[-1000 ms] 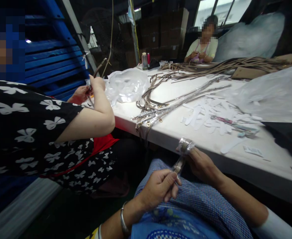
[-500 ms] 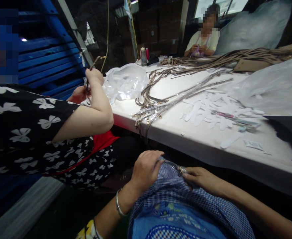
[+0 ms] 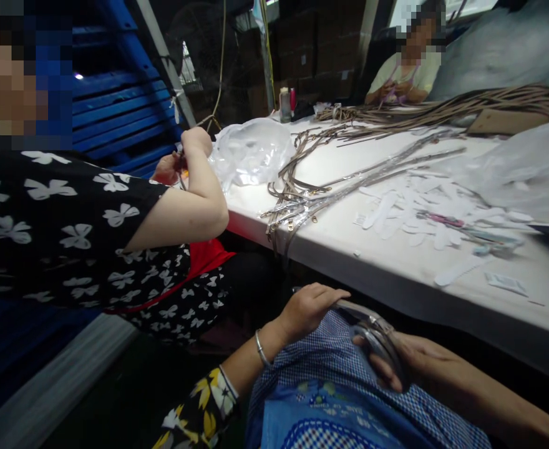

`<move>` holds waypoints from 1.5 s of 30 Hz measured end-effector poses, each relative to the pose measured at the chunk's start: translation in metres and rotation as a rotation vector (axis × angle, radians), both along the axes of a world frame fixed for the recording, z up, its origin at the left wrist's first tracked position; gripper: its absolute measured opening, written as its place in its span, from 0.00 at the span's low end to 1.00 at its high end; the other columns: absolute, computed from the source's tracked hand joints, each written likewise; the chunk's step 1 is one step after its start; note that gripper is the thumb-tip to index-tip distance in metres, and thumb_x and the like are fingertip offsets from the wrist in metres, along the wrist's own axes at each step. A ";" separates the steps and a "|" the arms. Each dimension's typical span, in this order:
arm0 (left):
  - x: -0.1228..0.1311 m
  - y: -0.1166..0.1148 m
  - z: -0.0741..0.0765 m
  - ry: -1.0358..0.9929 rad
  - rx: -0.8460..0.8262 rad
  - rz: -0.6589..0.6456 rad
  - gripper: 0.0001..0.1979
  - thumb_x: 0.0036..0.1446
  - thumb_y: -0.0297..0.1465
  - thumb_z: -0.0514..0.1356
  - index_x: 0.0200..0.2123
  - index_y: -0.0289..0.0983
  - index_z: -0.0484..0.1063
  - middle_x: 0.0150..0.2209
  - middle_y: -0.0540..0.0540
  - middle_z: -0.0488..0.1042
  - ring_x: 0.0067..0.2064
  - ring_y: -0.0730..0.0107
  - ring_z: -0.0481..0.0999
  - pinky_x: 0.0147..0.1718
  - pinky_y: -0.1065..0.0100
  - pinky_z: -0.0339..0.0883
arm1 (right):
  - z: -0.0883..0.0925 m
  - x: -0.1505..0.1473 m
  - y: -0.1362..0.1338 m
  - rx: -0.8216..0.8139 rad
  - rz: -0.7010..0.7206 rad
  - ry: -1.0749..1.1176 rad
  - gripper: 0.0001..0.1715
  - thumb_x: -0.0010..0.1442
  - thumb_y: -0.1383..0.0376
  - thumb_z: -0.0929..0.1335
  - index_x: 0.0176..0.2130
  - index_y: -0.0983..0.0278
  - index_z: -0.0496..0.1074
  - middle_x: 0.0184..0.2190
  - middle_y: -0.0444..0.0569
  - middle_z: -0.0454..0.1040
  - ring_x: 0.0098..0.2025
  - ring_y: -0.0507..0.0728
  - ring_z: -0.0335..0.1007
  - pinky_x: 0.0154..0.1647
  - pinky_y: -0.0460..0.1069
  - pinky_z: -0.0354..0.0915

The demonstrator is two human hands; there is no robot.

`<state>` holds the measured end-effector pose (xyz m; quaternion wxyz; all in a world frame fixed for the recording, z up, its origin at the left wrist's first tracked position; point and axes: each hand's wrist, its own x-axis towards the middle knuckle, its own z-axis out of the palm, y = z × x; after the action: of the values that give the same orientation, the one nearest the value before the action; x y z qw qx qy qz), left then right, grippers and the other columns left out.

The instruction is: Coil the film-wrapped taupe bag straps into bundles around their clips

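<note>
My left hand (image 3: 308,309) rests on my checked apron (image 3: 321,362) at the knee, fingers closed over one end of a plastic-wrapped strap (image 3: 378,337). From there the strap curves in a shiny loop to the right. My right hand (image 3: 412,365) lies low on my lap with its fingers curled round that loop. Both hands are below the front edge of the white table (image 3: 396,274).
On the table lie a bundle of wrapped straps (image 3: 302,202), white paper strips (image 3: 396,209), a clear plastic bag (image 3: 253,153) and a long pile of brown straps (image 3: 443,112). A person in a black flowered dress (image 3: 68,231) works close on my left. Another person (image 3: 408,72) sits at the far end.
Both hands dropped from in front of the table edge to my lap. The strap, held upright before, now lies curved across my apron, with the right hand further right and lower.
</note>
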<state>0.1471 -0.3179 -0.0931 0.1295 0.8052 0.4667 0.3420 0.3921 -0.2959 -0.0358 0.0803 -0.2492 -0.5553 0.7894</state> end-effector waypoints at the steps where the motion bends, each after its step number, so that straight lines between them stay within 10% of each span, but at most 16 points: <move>1: 0.000 0.003 0.002 -0.027 -0.025 -0.020 0.18 0.68 0.29 0.47 0.58 0.38 0.65 0.46 0.43 0.76 0.47 0.66 0.74 0.48 0.65 0.69 | -0.001 0.002 0.000 -0.035 -0.035 0.014 0.24 0.65 0.48 0.62 0.38 0.65 0.73 0.33 0.49 0.66 0.35 0.56 0.60 0.39 0.52 0.58; 13: -0.021 0.019 0.000 0.000 0.149 0.015 0.16 0.65 0.24 0.48 0.49 0.37 0.72 0.44 0.41 0.75 0.46 0.64 0.73 0.48 0.62 0.67 | 0.004 -0.003 -0.017 -0.256 -0.136 0.058 0.21 0.65 0.54 0.65 0.47 0.67 0.74 0.31 0.47 0.66 0.32 0.53 0.60 0.38 0.49 0.57; 19: 0.009 0.002 -0.012 -0.389 -0.157 0.020 0.16 0.67 0.35 0.48 0.52 0.36 0.69 0.40 0.43 0.75 0.41 0.65 0.74 0.44 0.66 0.68 | 0.009 -0.011 -0.010 -0.202 -0.395 0.160 0.21 0.64 0.55 0.65 0.50 0.65 0.74 0.33 0.49 0.68 0.34 0.54 0.64 0.41 0.51 0.63; 31: 0.062 -0.020 0.017 -0.832 -0.573 0.054 0.20 0.67 0.42 0.48 0.45 0.34 0.71 0.24 0.51 0.67 0.19 0.79 0.60 0.20 0.75 0.54 | -0.005 -0.035 0.023 0.563 -0.732 0.222 0.16 0.62 0.60 0.69 0.50 0.58 0.71 0.49 0.52 0.73 0.54 0.62 0.67 0.60 0.59 0.59; 34: 0.065 -0.021 0.018 -0.821 -0.620 0.044 0.20 0.67 0.43 0.48 0.42 0.34 0.71 0.24 0.51 0.69 0.18 0.80 0.62 0.19 0.76 0.56 | 0.000 -0.038 0.028 0.534 -0.802 0.238 0.14 0.61 0.58 0.69 0.46 0.59 0.72 0.47 0.51 0.73 0.52 0.61 0.68 0.58 0.58 0.61; 40: 0.023 0.005 -0.009 -0.756 -0.495 0.343 0.18 0.66 0.41 0.48 0.35 0.34 0.70 0.22 0.54 0.65 0.18 0.79 0.60 0.20 0.75 0.55 | 0.037 -0.016 0.023 -0.078 -0.364 0.169 0.22 0.58 0.59 0.71 0.50 0.65 0.71 0.38 0.51 0.69 0.38 0.56 0.68 0.44 0.52 0.65; 45: -0.011 0.023 -0.013 -0.544 -0.316 0.401 0.17 0.65 0.36 0.48 0.28 0.35 0.69 0.22 0.52 0.66 0.24 0.75 0.65 0.27 0.74 0.58 | 0.042 -0.007 0.001 -0.178 -0.156 0.193 0.17 0.58 0.58 0.71 0.43 0.68 0.73 0.33 0.49 0.65 0.34 0.54 0.61 0.39 0.50 0.60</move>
<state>0.1359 -0.2952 -0.1062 0.3018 0.5475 0.6109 0.4857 0.3847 -0.2949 0.0065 0.1720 -0.2206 -0.4515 0.8473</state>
